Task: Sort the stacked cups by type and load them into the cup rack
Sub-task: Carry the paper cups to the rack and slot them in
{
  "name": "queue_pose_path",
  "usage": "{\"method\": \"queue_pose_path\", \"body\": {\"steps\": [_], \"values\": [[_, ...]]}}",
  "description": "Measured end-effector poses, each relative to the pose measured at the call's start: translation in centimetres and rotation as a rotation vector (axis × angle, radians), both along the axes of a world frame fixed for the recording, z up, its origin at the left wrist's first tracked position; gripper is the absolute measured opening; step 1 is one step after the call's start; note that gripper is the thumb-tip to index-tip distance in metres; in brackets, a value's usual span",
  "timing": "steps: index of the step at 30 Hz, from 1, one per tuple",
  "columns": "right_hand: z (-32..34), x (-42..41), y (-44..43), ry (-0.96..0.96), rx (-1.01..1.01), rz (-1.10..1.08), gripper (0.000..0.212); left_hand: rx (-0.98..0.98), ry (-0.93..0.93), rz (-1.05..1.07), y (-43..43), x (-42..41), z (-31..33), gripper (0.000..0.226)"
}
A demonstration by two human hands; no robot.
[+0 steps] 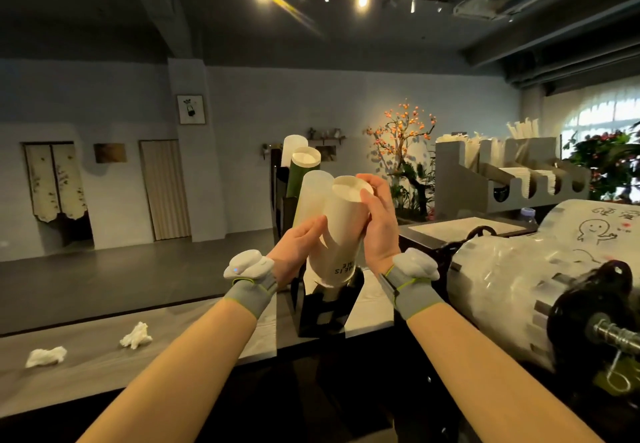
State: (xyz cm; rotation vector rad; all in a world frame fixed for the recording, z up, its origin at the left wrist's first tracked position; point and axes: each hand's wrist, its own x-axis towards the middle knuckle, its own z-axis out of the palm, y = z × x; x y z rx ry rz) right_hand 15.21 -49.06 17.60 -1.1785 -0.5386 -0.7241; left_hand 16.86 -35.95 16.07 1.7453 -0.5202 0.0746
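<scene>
So I've got the paper cup stack (341,231) up in the air, tilted, bases pointing up, with its open end just above the near slot of the black cup rack (325,314). Right hand (379,224) is curled over the top end, thumb on the uppermost base. Left hand (298,246) cradles the lower side, thumb along the wall, and I read it as gripping.

My take: these weigh next to nothing, but the walls crush easily and nested cups slide apart. I'd hold low by the rolled rims plus the stiff base, not squeeze mid-wall.

Just behind are clear plastic cups (313,196), and farther back green-sleeved cups (304,168). Left on the counter (86,373) are two crumpled tissues (136,336), and there's a film roll (512,290) on the right.
</scene>
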Motion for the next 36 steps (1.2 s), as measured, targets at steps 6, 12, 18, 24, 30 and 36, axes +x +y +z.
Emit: {"method": "queue_pose_path", "body": {"steps": [6, 12, 18, 24, 30, 36], "values": [[-3.3, 1.6, 0.6, 0.021, -0.081, -0.018, 0.042, 0.016, 0.006, 0.024, 1.0, 2.5, -2.9, 0.022], [-3.9, 1.7, 1.3, 0.029, -0.115, -0.013, 0.042, -0.021, 0.019, 0.035, 1.4, 2.6, -3.9, 0.042], [-4.0, 0.9, 0.9, 0.047, -0.127, -0.018, 0.050, 0.012, 0.034, 0.039, 1.5, 1.8, -3.6, 0.043], [-2.9, -0.9, 0.4, 0.069, -0.173, -0.022, 0.050, -0.022, 0.069, 0.140, 2.9, 0.2, -3.1, 0.039], [-0.3, -2.8, 0.7, 0.056, -0.221, -0.075, 0.036, -0.077, 0.044, 0.257, 6.0, -1.1, -2.4, 0.045], [0.9, -5.4, 2.9, 0.029, -0.284, -0.117, 0.045, -0.122, 0.030, 0.297, 9.1, -3.2, -2.1, 0.026]]}}
